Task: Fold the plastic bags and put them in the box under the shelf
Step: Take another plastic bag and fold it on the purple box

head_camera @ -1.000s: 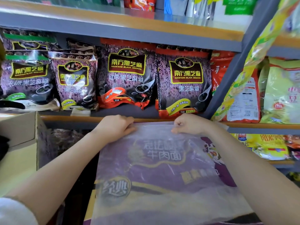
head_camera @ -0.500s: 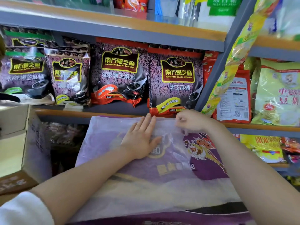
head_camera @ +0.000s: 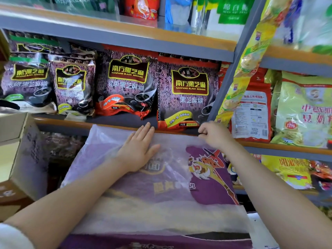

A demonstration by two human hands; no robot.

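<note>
The left hand (head_camera: pixel 139 150) now lies flat on the plastic bag (head_camera: pixel 125 200), fingers straight and together, palm pressing the film down near its far edge. A second ago that hand was curled over the far edge beside the other one; half a second ago it had already flattened, and since then it has hardly moved. The right hand (head_camera: pixel 213 134) keeps its place at the bag's far right corner, fingers curled and pinching the film there, just below the front edge of the shelf (head_camera: pixel 116 125).

The bag lies spread over a purple printed carton (head_camera: pixel 212 187), whose monkey figure shows at the bag's right edge. The bag reaches from the shelf's front edge back toward the person. It appears to be doubled over already, though the milky film makes the layers hard to tell apart.

So the step in hand looks like smoothing and pinning before the next fold: one hand anchors, the other holds a corner ready to draw across. An open cardboard box (head_camera: pixel 21 155) stands at the left, below the shelf; the bag is not yet in it.
</note>
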